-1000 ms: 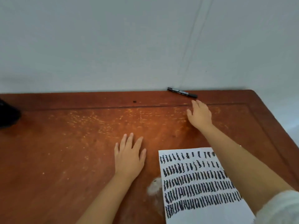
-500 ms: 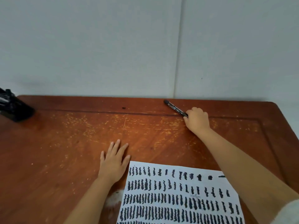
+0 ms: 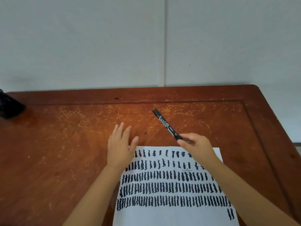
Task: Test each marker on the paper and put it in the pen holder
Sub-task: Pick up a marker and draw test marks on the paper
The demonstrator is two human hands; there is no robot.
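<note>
Lifted from the table's far edge, the marker (image 3: 166, 123) now sits pinched at 1 end by the right hand (image 3: 197, 146), over the paper's (image 3: 171, 214) far edge — its long axis slanting away to the far left. Left hand (image 3: 120, 145) rests flat, fingers straight, nearest the free end. Pen holder (image 3: 9, 106) — far-left corner.

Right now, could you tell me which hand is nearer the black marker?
Right. The right hand pinches the marker at its near end; the left hand lies open, apart, to its left.
</note>
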